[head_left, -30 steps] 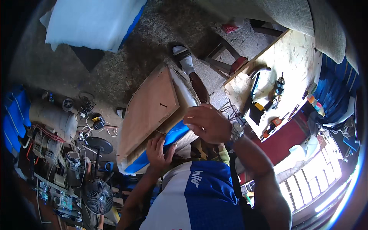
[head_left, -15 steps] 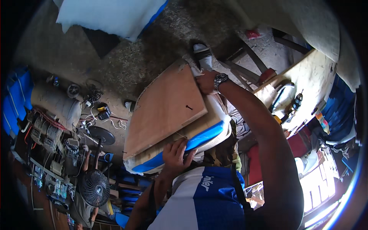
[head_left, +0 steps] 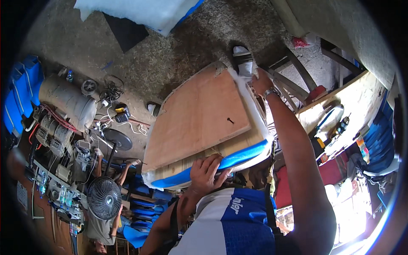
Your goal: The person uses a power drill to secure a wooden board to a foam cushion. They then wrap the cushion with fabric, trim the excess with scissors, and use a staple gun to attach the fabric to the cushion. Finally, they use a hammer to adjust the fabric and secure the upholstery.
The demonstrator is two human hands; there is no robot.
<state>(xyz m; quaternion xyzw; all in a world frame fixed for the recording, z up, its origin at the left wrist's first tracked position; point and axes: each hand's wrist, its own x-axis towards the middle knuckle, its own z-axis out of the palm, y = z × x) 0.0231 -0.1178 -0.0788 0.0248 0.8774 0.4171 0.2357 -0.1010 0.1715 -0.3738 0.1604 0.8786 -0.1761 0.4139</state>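
Note:
A wooden panel [head_left: 199,119] with a bent nail or screw standing in it lies on top of a padded wooden frame. Blue fabric [head_left: 244,154] wraps the frame's near edge, and white padding [head_left: 243,91] shows along its right side. My left hand [head_left: 206,173] is closed over the near blue edge, fingers on top and thumb lower down. At the far right corner, my right hand [head_left: 263,82], below a wristwatch, is closed at the border of the white padding; its fingertips are partly hidden.
At left stand a black fan [head_left: 104,198], a tank-shaped compressor [head_left: 70,102] and cables on the floor. Another person [head_left: 101,223] is near the fan. A wooden table [head_left: 346,100] with a drill is at right. White batting [head_left: 136,10] lies at the far side.
My right hand has shifted from on the panel's right edge to outside its far right corner. The view has swung, so the panel appears further right. My left hand stays on the blue edge.

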